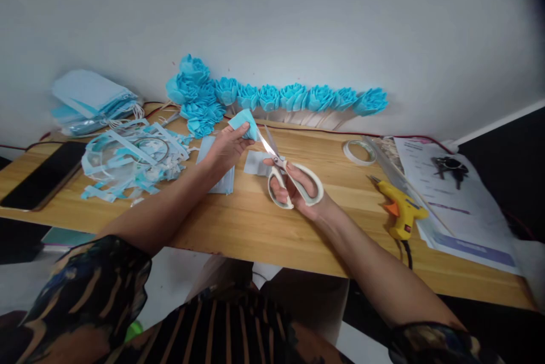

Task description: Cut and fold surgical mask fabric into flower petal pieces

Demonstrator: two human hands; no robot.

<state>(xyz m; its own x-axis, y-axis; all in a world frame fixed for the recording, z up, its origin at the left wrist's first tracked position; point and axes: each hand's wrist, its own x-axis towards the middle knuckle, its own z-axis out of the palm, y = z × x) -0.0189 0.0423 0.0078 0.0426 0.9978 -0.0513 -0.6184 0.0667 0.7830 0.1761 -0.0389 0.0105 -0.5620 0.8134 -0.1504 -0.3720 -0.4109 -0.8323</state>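
Observation:
My left hand [232, 145] pinches a small folded piece of blue fabric [243, 122] above the table. With fingers through the cream handles, my right hand [298, 193] holds a pair of scissors [276, 160]. The blades are parted a little, and their tips point up toward the fabric's right edge; whether they touch it I cannot tell. Under my left wrist lies a pleated blue face mask [222, 181]. A pale white-blue piece [259, 163] rests on the wood behind the scissors.
Blue fabric flowers [293, 97] on sticks line the wall. To the left are stacked masks [91, 97], a heap of cut strips [131, 154] and a black phone [42, 174]. On the right lie a tape roll [360, 152], a yellow glue gun [400, 210], papers [464, 227] and keys [451, 166].

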